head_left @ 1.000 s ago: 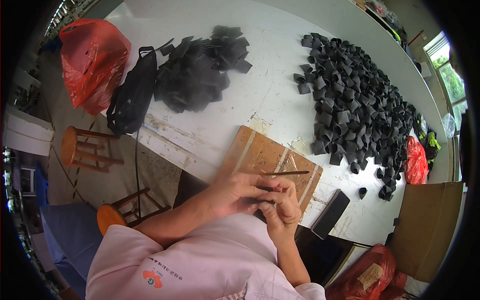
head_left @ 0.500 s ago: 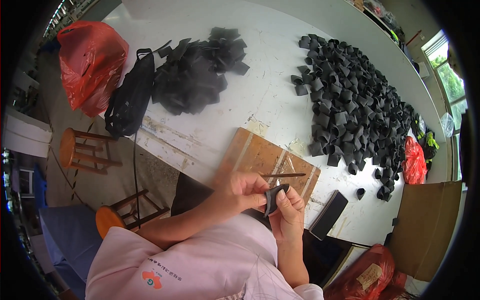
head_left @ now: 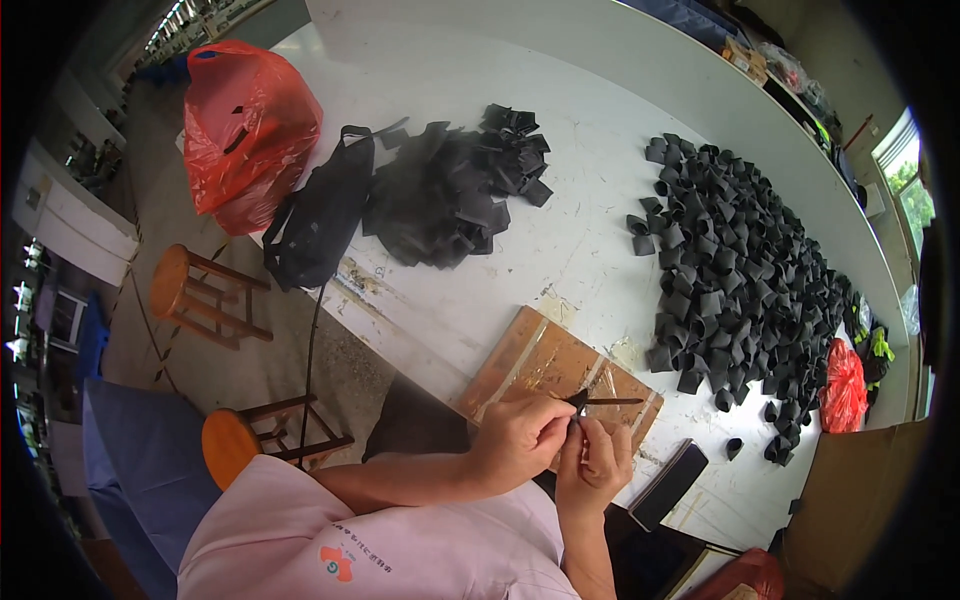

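Observation:
A small black fabric piece (head_left: 577,401) is pinched between my two hands, above the near edge of the wooden board. My left hand (head_left: 525,438) has its thumb and fingers closed on it from the left. From the right, my right hand (head_left: 595,462) grips the same piece with curled fingers. Most of the fabric is hidden by the fingers, so its fold cannot be made out. Just beyond my fingertips a thin dark brown rod (head_left: 615,401) extends to the right over the wooden board (head_left: 530,352).
Flat black pieces (head_left: 435,200) lie heaped at the far left, beside a black bag (head_left: 322,215) and a red plastic bag (head_left: 250,130). Folded black loops (head_left: 735,270) cover the white table's (head_left: 590,190) right side. A dark oblong case (head_left: 670,485) lies nearby; wooden stools (head_left: 228,445) stand left.
My hands have drawn closer together and turned the fabric piece, which now shows less between them. The whole view has shifted, so the table appears lower and farther right.

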A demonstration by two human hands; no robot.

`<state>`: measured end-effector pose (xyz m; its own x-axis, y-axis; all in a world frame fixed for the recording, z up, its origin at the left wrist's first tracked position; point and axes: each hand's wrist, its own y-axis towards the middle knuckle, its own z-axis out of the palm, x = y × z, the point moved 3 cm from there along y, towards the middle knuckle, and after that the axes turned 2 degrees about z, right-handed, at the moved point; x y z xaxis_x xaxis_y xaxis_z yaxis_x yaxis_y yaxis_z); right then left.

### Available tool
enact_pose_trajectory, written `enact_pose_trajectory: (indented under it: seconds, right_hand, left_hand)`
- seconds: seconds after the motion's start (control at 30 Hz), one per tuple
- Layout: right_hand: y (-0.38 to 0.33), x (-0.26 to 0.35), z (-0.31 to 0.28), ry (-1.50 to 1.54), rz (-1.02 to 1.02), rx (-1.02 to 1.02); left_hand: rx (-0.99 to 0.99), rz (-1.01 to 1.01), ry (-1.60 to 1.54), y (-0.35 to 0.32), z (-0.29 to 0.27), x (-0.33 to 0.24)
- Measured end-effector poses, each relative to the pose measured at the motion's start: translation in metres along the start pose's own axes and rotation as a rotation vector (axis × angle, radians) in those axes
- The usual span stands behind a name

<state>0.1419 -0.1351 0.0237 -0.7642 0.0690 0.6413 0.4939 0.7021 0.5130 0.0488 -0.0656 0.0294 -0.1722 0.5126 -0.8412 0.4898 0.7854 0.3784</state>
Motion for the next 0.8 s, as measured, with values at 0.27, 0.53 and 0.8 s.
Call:
enact_pose_trajectory:
  seconds: [0.27, 0.53, 0.8]
  right_hand:
    - [0.0, -0.017, 0.005, 1.066, 0.816, 0.118]
    - [0.016, -0.007, -0.008, 1.578, 0.963, 0.301]
    - [0.051, -0.025, -0.001, 1.387, 0.835, 0.515]
  left_hand:
    - [0.212, -0.895, -1.222, 0.013, -0.004, 0.0]
    - [0.049, -0.637, -0.868, 0.028, -0.003, -0.016]
    - [0.333, -1.023, -1.726, 0.036, 0.005, 0.008]
